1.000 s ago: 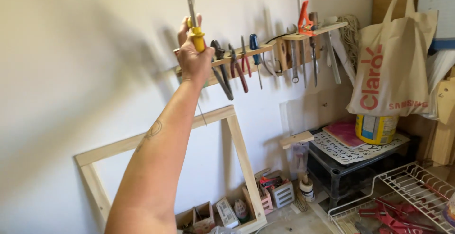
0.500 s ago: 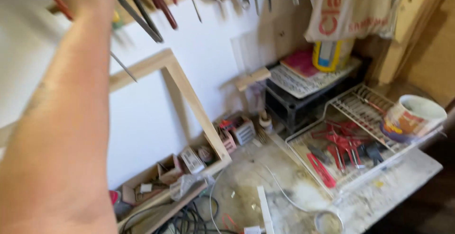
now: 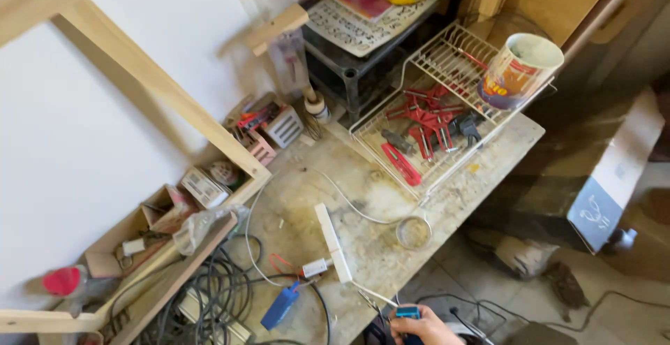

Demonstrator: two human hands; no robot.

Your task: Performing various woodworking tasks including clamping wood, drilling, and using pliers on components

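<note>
At the bottom edge of the frame, right of centre, we see one hand (image 3: 424, 328), which side we cannot tell, fingers curled shut around a small blue tool (image 3: 408, 313) just off the workbench (image 3: 488, 156) edge. Above it lie a white power strip (image 3: 333, 241) and a white cable (image 3: 349, 202). Higher, toward the upper right, a wire rack (image 3: 447, 59) holds red clamps (image 3: 422, 121) and a paint can (image 3: 520, 69). A wooden frame (image 3: 150, 79) leans at upper left.

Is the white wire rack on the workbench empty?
No, the white wire rack holds a pile of red clamps, and a paint can lies tipped in its far corner.
</note>
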